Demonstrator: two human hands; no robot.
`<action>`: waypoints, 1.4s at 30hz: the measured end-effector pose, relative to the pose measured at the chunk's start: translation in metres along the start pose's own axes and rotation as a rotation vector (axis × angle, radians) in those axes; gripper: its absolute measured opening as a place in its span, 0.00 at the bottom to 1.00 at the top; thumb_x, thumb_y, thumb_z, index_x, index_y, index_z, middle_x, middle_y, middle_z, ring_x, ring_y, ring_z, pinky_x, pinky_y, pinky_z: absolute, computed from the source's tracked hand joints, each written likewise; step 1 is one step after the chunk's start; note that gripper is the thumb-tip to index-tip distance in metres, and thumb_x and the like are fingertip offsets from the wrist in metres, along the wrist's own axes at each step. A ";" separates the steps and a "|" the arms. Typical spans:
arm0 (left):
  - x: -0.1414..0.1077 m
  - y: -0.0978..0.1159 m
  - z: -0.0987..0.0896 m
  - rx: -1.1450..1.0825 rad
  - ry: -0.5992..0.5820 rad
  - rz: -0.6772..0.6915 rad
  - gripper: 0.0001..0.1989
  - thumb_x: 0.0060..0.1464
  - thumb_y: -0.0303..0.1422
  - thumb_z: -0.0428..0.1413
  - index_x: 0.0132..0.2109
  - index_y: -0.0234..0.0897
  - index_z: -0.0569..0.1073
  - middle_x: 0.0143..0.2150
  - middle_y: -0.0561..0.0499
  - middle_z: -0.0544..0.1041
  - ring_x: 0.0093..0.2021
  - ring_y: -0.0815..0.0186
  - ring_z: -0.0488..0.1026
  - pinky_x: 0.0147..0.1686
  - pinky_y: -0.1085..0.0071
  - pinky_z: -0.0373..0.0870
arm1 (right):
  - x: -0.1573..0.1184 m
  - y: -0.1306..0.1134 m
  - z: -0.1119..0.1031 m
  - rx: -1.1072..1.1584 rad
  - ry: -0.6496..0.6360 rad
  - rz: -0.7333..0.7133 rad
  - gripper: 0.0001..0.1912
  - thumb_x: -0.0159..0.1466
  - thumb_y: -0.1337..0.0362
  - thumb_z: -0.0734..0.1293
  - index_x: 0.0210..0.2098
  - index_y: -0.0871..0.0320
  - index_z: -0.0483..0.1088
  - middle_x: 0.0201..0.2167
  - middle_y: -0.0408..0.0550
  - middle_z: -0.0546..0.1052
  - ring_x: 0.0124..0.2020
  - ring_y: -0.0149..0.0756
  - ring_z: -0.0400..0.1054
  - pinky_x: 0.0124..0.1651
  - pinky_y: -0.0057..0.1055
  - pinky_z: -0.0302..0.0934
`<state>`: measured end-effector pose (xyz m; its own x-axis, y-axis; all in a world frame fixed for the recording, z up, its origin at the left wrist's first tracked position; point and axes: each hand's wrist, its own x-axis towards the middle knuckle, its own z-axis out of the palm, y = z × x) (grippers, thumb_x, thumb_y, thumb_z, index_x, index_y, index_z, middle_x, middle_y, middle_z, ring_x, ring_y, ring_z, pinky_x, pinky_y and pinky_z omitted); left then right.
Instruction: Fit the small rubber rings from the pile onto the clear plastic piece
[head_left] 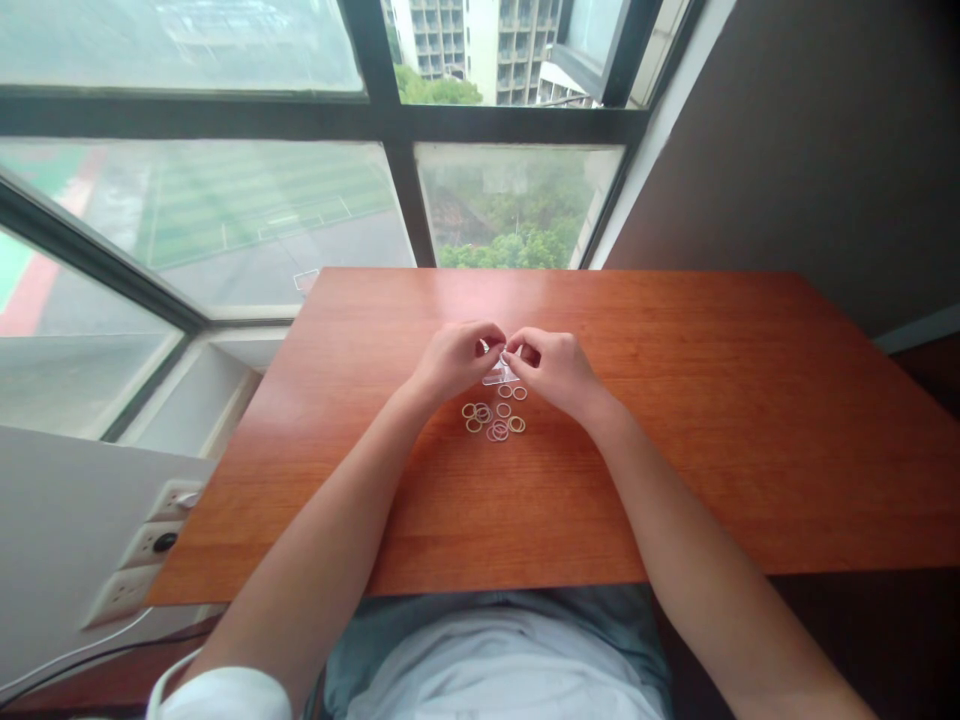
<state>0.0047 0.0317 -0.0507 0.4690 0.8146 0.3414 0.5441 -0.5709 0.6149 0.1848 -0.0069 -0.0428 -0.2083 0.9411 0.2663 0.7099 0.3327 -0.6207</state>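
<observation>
My left hand [463, 358] and my right hand [551, 365] meet above the middle of the wooden table, thumbs and fingers pinched close together. Something small and pale shows between the fingertips, too small to make out. Just beneath them lies a small clear plastic item [498, 376], partly hidden by the hands. Nearer to me, several thin rings are spread on the wood: whitish ones [520, 394], yellowish ones [473, 425] on the left and right, and overlapping pink ones [498, 431] in the centre.
The brown table [720, 420] reaches far to the right. Large windows [517, 200] stand behind it. Wall sockets [150, 545] with plugs and cables are at the lower left, beside the table's edge. A grey wall [810, 150] rises at the right.
</observation>
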 end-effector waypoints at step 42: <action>0.001 0.000 -0.002 -0.010 0.098 -0.057 0.05 0.52 0.29 0.56 0.32 0.34 0.76 0.26 0.51 0.76 0.26 0.71 0.69 0.27 0.75 0.64 | 0.000 0.001 0.004 -0.038 0.076 0.010 0.06 0.62 0.64 0.66 0.36 0.56 0.76 0.24 0.42 0.76 0.25 0.30 0.67 0.33 0.27 0.56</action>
<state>0.0041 0.0326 -0.0485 0.3672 0.8521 0.3728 0.5604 -0.5226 0.6425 0.1832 -0.0057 -0.0463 -0.1503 0.9365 0.3167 0.7368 0.3197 -0.5957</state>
